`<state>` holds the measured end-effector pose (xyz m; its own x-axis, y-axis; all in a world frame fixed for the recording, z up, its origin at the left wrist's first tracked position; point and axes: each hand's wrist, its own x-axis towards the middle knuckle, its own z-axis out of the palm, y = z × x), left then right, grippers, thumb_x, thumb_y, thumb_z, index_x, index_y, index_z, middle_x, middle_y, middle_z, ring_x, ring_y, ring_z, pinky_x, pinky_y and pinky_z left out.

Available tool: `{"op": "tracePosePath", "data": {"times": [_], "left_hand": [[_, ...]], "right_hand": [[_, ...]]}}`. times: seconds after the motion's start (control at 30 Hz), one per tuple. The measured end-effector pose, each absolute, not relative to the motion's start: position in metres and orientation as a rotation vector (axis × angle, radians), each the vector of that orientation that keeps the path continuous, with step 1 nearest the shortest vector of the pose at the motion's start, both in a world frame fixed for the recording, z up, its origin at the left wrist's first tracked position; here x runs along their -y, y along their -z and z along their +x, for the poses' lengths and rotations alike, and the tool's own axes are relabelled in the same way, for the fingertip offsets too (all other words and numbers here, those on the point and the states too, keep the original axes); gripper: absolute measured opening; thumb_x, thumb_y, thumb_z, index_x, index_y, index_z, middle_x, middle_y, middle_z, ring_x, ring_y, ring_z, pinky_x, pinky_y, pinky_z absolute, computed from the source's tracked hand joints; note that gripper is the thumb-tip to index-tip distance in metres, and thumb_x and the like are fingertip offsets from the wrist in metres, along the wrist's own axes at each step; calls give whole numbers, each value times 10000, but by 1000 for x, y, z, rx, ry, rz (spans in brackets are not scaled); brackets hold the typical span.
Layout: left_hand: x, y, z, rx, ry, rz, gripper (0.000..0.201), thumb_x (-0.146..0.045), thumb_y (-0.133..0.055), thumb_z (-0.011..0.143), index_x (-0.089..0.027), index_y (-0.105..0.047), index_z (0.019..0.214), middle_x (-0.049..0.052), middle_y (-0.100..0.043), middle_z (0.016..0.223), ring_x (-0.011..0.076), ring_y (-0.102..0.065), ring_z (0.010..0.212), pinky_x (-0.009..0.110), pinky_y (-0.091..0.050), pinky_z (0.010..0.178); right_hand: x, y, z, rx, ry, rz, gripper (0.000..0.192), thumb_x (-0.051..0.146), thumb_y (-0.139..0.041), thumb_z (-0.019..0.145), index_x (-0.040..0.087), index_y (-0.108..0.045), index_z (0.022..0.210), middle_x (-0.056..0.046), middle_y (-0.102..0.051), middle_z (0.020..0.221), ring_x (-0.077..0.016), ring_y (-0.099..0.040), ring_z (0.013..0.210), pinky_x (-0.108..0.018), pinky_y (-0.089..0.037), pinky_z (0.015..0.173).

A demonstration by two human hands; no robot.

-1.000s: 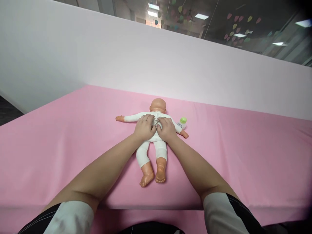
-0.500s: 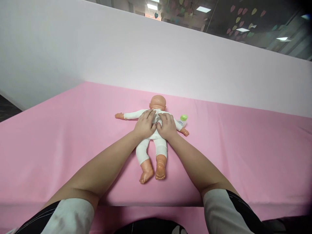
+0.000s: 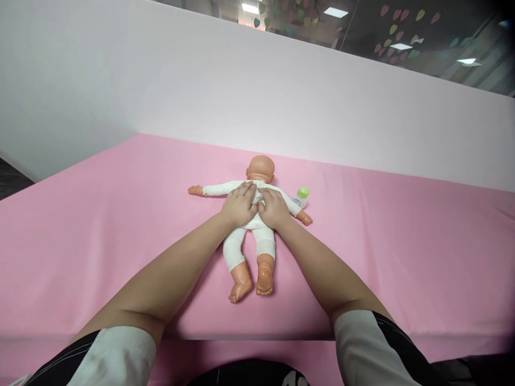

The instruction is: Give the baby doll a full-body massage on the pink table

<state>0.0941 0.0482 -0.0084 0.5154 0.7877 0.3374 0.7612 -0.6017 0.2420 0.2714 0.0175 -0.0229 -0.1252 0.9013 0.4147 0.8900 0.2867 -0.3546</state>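
Note:
A baby doll [image 3: 263,242] with a white cloth body lies face down, its head toward the wall and its feet toward me. Flat on the left side of its back rests my left hand [image 3: 240,205], fingers stretched out. My right hand [image 3: 274,207] lies the same way on the right side of the back, its thumb close to the left one. Both hands are open and grip nothing. The doll's arms reach out to either side. Beside its right-hand arm is a small clear bottle [image 3: 301,198] with a green cap, partly behind that arm.
A pink cloth [image 3: 120,230] covers the table, whose front edge runs just before my body. Behind it rises a white wall [image 3: 241,86], topped by a window [image 3: 362,32] with heart-shaped stickers. The wall meets the table's far edge.
My hands stay on the doll's back and have barely moved; the fingers of the right hand look slightly more drawn in. The view has shifted very slightly.

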Motion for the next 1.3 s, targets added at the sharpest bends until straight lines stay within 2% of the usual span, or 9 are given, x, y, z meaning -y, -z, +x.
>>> {"op": "tracePosePath", "data": {"times": [0.13,0.23,0.37,0.47,0.7,0.9,1.03,1.17,1.3], "left_hand": [[-48,9,93,-1384,-614,2665,862,-382,-565,1008,-141,-273,1783,183,-102,1875,405,-93,1746,647,-168,1382],[-53,10,92,-1358,-518,2642,831,-402,-545,1028,-204,-279,1789,157,-159,1872,402,-162,1736,650,-180,1378],[-58,9,92,-1341,-454,2631,767,-403,-523,1041,-160,-371,1752,186,-334,1817,379,-317,1691,588,-252,1374],[-60,11,90,-1324,-490,2638,745,-388,-543,1035,-160,-413,1732,197,-370,1799,379,-351,1675,572,-269,1370],[-72,21,82,-1275,-599,2639,929,-472,-679,963,-155,-337,1766,226,-118,1867,474,-76,1731,678,-205,1361],[-89,23,73,-1151,-551,2579,807,-466,-648,971,-220,-448,1714,162,-426,1774,372,-338,1683,588,-288,1369],[-85,20,72,-1148,-722,2476,730,-500,-639,974,-212,-543,1637,140,-528,1701,332,-442,1622,524,-335,1363],[-74,8,68,-1476,-1008,2321,504,-461,-569,989,-178,-701,1385,163,-729,1396,331,-693,1307,497,-535,1184],[-75,-5,56,-1845,-773,2172,481,-577,-513,1006,-175,-763,1091,197,-801,1069,408,-764,1054,549,-593,959]], "right_hand": [[-17,24,271,1969,-31,-1668,723,275,-570,998,132,-440,1695,-187,-379,1798,-388,-321,1676,-638,-256,1374],[-18,22,271,1992,-138,-1733,722,270,-522,1008,162,-406,1711,-158,-376,1808,-382,-318,1688,-705,-215,1368],[-21,17,272,2043,-187,-1733,683,287,-521,1009,155,-465,1677,-177,-479,1745,-378,-418,1634,-695,-252,1358],[-21,18,273,2028,-174,-1717,667,289,-528,1003,157,-490,1656,-173,-493,1736,-376,-431,1625,-685,-264,1356],[-25,30,276,1945,-157,-1703,751,321,-629,945,162,-458,1659,-183,-405,1780,-391,-323,1683,-652,-276,1366],[-35,25,286,2032,-256,-1677,703,379,-646,967,127,-507,1609,-209,-576,1640,-390,-532,1521,-596,-369,1315],[-33,22,289,2018,-240,-1626,668,394,-649,993,139,-523,1598,-187,-611,1607,-360,-567,1480,-543,-397,1297],[-27,23,287,1899,-49,-1588,550,374,-643,1007,144,-606,1506,-173,-659,1534,-347,-576,1435,-504,-407,1286],[-22,18,283,1737,89,-1724,470,413,-586,1046,175,-654,1445,-193,-696,1399,-382,-622,1324,-538,-472,1198]]}}
